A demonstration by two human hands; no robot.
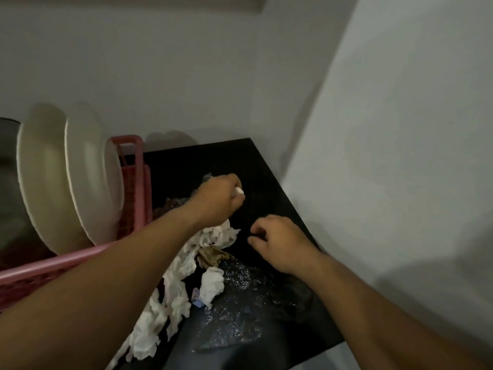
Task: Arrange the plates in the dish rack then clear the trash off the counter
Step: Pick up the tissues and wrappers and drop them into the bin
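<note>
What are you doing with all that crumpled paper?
A person is clearing trash off the black counter. The plates already stand upright in the pink dish rack. The left hand is closed around a small white scrap, and the right hand pinches at the countertop. Crumpled tissues and clear plastic wrap still lie there.

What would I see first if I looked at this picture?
Probably the big white plates standing on edge in the pink dish rack on the left. Then the crumpled white tissues strewn along the black counter, where the left hand pinches something small and white beside the right hand.
</note>
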